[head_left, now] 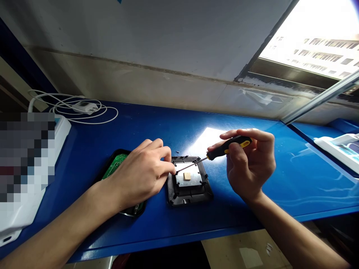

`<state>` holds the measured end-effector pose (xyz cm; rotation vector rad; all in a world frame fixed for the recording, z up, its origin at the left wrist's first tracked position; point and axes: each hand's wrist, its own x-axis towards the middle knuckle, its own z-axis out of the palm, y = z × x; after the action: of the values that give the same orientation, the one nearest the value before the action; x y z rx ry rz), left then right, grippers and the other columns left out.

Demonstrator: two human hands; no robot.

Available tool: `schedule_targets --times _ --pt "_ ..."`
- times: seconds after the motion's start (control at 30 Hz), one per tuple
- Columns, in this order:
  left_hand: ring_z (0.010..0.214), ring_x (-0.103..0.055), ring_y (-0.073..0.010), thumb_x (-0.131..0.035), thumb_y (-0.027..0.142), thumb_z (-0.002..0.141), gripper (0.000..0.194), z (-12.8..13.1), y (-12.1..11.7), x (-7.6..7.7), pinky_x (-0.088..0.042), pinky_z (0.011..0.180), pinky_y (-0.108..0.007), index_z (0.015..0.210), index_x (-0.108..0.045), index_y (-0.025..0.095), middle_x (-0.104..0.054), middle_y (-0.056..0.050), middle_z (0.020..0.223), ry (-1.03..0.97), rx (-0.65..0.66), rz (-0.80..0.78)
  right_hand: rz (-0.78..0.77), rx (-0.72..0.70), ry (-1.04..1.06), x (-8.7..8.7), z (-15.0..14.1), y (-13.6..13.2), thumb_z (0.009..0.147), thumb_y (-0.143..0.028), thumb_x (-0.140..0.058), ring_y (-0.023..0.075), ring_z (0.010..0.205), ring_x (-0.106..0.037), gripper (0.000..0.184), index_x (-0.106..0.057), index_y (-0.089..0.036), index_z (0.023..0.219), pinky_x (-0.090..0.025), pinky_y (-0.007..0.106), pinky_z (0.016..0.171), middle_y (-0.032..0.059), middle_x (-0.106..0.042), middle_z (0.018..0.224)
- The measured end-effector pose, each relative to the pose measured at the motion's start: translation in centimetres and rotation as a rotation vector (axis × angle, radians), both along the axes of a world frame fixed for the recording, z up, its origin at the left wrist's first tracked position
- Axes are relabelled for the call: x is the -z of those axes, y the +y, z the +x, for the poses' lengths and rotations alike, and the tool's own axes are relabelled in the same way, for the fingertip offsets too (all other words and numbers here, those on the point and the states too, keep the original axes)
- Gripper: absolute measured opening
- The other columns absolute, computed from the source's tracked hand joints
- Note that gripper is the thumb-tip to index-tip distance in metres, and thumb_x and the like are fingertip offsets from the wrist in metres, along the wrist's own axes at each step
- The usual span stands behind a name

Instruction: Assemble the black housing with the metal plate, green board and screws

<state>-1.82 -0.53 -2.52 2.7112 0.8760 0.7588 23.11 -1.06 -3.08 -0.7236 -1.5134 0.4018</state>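
Observation:
A black square frame (189, 194) with a grey pad and a small tan patch inside lies on the blue table (252, 175). My right hand (251, 162) is closed around a black and yellow screwdriver (228, 146), whose thin shaft slants down-left to the frame's left edge. My left hand (146, 172) is closed in a pinch, fingertips at the screwdriver tip by the frame's left rim; what they pinch is too small to make out. Under that hand a black housing with a green circuit board (114, 164) rests on the table.
A white coiled cable with a charger (84, 108) lies at the back left. A white device (17, 213) stands at the left edge, another white unit (339, 149) at the right. A tiny dark screw (177, 151) lies behind the frame. The table's front edge runs close below my wrists.

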Motion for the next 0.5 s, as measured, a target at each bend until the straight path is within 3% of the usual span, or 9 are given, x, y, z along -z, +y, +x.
schedule_targets --times 0.5 --pt "0.080 -0.048 -0.0187 -0.054 0.004 0.093 0.033 -0.02 0.06 0.09 -0.034 0.071 -0.034 0.081 -0.080 0.022 -0.066 -0.002 0.085 0.001 -0.003 -0.006 0.013 -0.027 0.002 -0.05 -0.18 -0.11 0.096 -0.015 -0.062 0.0171 0.069 -0.077 0.024 -0.062 -0.025 0.117 -0.069 0.035 0.058 0.0010 -0.069 0.100"
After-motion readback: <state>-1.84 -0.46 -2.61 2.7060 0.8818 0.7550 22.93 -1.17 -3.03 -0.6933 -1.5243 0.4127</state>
